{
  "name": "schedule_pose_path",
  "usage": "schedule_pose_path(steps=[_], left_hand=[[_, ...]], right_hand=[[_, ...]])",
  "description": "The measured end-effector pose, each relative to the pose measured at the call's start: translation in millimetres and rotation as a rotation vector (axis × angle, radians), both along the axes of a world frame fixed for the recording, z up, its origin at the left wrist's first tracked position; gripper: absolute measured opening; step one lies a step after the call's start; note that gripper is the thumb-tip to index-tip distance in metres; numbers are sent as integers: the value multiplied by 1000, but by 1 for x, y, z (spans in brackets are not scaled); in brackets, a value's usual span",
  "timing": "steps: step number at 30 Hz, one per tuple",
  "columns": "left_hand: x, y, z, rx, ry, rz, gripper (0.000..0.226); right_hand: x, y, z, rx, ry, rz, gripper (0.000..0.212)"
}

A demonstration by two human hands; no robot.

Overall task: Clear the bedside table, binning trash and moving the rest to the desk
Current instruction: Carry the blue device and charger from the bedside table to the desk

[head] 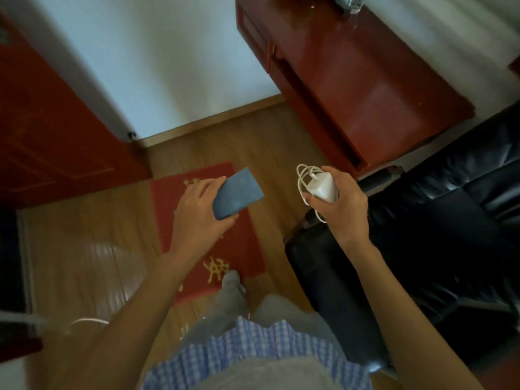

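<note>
My left hand grips a flat blue rectangular case, held tilted over the red floor mat. In my right hand is a white charger block with its white cable coiled beside it. Both hands are held out in front of me above the floor. A dark red wooden desk stands ahead to the right, and its top is mostly bare. A clear glass object sits at the desk's far edge, cut off by the frame.
A black leather chair stands at my right, close to the desk's front. A red door is open at the left. The red mat with yellow characters lies on the wooden floor.
</note>
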State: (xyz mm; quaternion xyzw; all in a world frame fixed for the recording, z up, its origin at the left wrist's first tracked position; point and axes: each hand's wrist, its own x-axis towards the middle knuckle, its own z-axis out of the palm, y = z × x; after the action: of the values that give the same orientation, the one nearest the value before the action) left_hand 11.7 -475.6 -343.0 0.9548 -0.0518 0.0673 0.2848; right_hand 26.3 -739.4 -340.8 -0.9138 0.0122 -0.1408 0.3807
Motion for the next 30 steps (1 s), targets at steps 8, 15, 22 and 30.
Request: schedule_pose_path(steps=[8,15,22,30], left_hand=[[118,-3,1,22,-14,-228,73],[228,-47,-7,31,-34,-374,73],[364,-114,5,53,-54,-511,72],[469,-178,16,14,-98,-630,74]], right_hand=[[62,-1,-6,-46,-24,-157,56],[141,-42,-19,-61,-29,-289,55],[238,-100,-15,-34,-57,-426,55],[324,-147,7,-7,-65,-530,56]])
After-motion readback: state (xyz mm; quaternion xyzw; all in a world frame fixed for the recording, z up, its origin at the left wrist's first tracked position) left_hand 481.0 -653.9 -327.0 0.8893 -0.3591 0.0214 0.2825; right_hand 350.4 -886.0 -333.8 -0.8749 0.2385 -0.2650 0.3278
